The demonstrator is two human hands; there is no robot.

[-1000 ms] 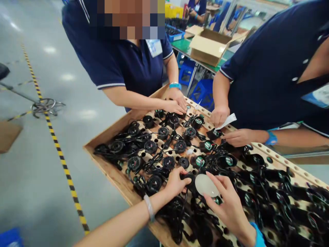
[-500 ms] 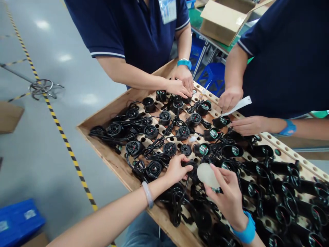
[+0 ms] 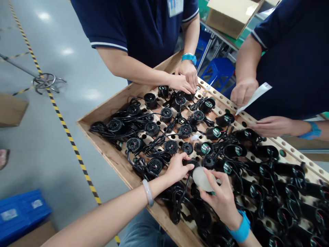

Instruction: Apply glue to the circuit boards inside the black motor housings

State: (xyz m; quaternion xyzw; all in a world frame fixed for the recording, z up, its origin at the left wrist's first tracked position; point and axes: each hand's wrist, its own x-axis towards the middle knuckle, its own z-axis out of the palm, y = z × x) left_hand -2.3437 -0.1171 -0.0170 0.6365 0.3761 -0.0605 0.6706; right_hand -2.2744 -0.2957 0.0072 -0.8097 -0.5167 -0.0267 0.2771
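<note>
A wooden tray (image 3: 108, 110) with rows of holes carries several black round fan units with tangled black cables. My left hand (image 3: 176, 167) grips one black fan unit (image 3: 190, 163) near the tray's front edge. Right beside it, my right hand (image 3: 221, 197) holds a translucent white disc (image 3: 201, 178) against that unit. A pale bangle circles my left wrist and a blue band my right wrist.
Two people in navy shirts stand across the tray. One person's hands (image 3: 185, 79) touch fan units at the far edge; the other holds a white paper strip (image 3: 254, 97). A cardboard box (image 3: 235, 13), blue stools (image 3: 218, 69), a blue crate (image 3: 20, 214) and yellow-black floor tape (image 3: 64, 127) surround us.
The view has tilted down and moved closer to the tray. My hands have stayed on the fan unit and disc. The person on the right lifted the paper strip higher.
</note>
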